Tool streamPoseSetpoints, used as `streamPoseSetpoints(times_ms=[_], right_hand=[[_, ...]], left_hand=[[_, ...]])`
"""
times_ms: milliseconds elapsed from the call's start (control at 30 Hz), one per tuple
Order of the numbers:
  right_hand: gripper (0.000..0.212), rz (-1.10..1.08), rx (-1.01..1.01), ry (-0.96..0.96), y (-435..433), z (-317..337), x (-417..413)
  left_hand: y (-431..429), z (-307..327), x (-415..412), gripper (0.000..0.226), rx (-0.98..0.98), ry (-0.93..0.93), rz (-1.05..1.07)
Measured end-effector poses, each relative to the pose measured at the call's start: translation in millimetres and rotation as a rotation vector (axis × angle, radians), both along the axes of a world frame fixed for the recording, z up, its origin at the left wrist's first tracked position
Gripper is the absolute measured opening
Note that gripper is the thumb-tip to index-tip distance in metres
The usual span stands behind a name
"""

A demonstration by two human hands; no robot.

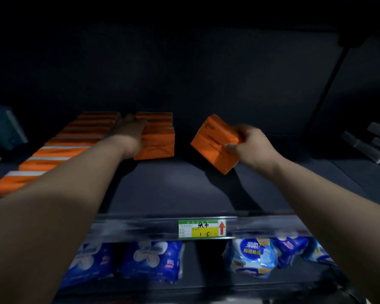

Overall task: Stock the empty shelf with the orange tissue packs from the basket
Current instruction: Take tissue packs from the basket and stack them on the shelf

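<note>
Right hand (248, 143) grips tilted orange tissue pack (214, 143) above shelf (173, 189) middle; left hand (131, 133) flat against second row (157, 139), fingers straight.

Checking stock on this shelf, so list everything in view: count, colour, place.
left row of tissue packs: several, orange, shelf left
second row of tissue packs: at least two, orange, beside the left row
held tissue pack: one, orange, tilted above mid-shelf
shelf: one, dark, under the packs
price tag: one, green-yellow, shelf front rail
wrapped packs: at least five, blue-white, lower shelf
grey items: count unclear, shelf far right
left hand: one, on the second row
right hand: one, fingers gripping the held tissue pack
</note>
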State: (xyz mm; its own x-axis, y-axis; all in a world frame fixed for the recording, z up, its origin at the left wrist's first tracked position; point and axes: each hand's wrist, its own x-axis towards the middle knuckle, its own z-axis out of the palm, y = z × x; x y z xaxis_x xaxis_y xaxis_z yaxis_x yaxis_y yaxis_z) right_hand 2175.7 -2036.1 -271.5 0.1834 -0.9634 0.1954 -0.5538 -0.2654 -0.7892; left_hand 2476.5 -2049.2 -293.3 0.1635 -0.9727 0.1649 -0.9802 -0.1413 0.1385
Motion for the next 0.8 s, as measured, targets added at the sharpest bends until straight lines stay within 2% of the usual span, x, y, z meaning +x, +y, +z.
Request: streamPoseSetpoints(times_ms=[367, 600, 800], right_hand=[[0.044, 0.067, 0.03, -0.028, -13.2, -6.1, 18.9], [0.044, 0.172, 0.008, 0.008, -13.1, -3.6, 39.8], [0.048, 0.287, -0.069, 0.176, -7.5, 1.8, 86.6]], left_hand=[[-15.3, -2.6, 9.4, 0.051, -0.092, 0.084, -0.002], [-4.1, 9.4, 9.7, 0.064, -0.092, -0.022, 0.004], [26.6, 24.6, 26.5, 0.036, -0.161, -0.078, -0.015]])
